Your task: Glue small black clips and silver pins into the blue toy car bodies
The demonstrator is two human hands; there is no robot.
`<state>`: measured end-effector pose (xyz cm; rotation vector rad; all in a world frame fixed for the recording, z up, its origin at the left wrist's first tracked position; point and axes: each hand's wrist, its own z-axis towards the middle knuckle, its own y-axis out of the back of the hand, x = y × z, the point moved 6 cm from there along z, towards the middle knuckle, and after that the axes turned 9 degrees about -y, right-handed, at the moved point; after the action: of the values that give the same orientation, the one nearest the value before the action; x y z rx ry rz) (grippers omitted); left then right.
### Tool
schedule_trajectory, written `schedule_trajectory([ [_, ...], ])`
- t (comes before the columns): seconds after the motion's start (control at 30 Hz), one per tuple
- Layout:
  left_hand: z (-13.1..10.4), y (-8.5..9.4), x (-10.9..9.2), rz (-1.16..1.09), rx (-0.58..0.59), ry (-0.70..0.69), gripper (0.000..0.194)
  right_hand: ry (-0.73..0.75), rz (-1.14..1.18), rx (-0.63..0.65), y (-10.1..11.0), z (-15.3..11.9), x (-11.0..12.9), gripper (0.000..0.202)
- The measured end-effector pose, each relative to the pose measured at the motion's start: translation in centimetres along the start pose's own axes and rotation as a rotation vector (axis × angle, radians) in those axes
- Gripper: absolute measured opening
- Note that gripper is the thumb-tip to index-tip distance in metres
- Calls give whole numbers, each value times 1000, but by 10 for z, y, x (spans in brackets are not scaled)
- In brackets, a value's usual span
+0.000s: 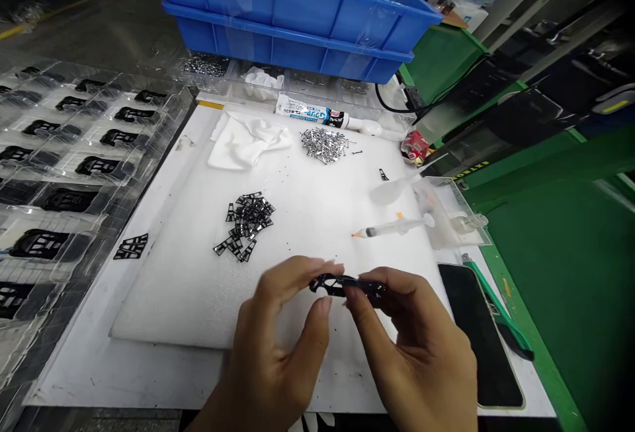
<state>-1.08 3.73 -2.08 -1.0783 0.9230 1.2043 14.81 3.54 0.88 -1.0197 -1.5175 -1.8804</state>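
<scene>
Clock positions taken from the held part. Nearest: black part (364,288) up between both hands over the white foam sheet (188,300). Right hand (421,346): fingers pinching it, thumb against index. Left hand (285,346): fingers curled round its left end; can't tell if they grip. Risk: part looks slick, could slip if the pinch loosens; thin bars could bend if squeezed hard. Syringe (391,227) at 1 o'clock might smear the foam if its tip leaks. Part glossy, curved, with openings; syringe translucent, orange-tipped. Phone (479,336) at 4, flat, dark glass. Frame pile (249,217) at 10: small black tapered frames, tangled. Farther, 12: silvery metal bits (323,145), loose heap; 11: crumpled white cloth (245,141). Farthest, 12: ribbed blue plastic crate (297,18).
</scene>
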Motion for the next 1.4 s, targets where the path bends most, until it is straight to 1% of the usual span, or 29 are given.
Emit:
schedule_trajectory([
  [0.07, -2, -3, -6, 280, 15, -225, 68, 44, -49, -51, 2, 0, -2, 17],
  [0.1, -2, -4, -8, 387, 14, -304, 72, 74, -65, -57, 2, 0, -2, 17],
  [0.13, -3, -5, -8, 459, 11, -349, 72, 109, -75, -61, 2, 0, -2, 16],
  [0.2, -1, -5, -8, 501, 8, -363, 62, 195, -94, -55, 1, -1, 0, 15],
  [0.27, 1, -3, -9, 460, 20, -345, 50, 287, -111, -14, -2, -4, 3, 18],
  [0.3, 2, -2, -9, 435, 18, -341, 47, 325, -119, 4, -3, -6, 4, 21],
  [0.4, 1, 3, -12, 398, -5, -359, 50, 400, -164, -2, 0, -8, 4, 27],
  [0.47, -1, 4, -14, 402, 1, -400, 54, 455, -205, 2, 3, -8, 5, 26],
  [0.53, -5, 2, -18, 438, 7, -457, 57, 542, -260, 46, 4, -8, 8, 24],
  [0.6, -7, 2, -20, 504, -7, -483, 57, 618, -304, 71, 4, -7, 12, 26],
  [0.67, -8, 1, -22, 556, -26, -479, 54, 630, -281, 57, 6, -6, 14, 29],
  [0.77, -10, 1, -22, 583, -30, -471, 51, 588, -163, 45, 5, -7, 12, 32],
  [0.9, -15, -1, -19, 629, 3, -481, 59, 520, -9, 23, 3, -13, 2, 46],
  [0.97, -18, -1, -16, 646, -5, -470, 64, 471, 46, 19, 1, -14, -3, 52],
  [1.07, -19, -3, -17, 655, -19, -476, 61, 430, 87, -48, 2, -16, -7, 53],
  [1.13, -17, -5, -20, 669, -18, -488, 52, 428, 78, -94, 3, -16, -6, 51],
  [1.17, -15, -5, -21, 675, -20, -490, 48, 433, 57, -96, 3, -16, -6, 50],
  [1.23, -12, -4, -23, 666, -41, -482, 40, 460, 9, -48, 2, -13, -4, 45],
  [1.33, -10, -4, -24, 604, -49, -488, 36, 524, -47, 44, -1, -8, 1, 30],
  [1.4, -9, -5, -24, 571, -37, -491, 35, 556, -68, 43, 0, -5, 3, 24],
])
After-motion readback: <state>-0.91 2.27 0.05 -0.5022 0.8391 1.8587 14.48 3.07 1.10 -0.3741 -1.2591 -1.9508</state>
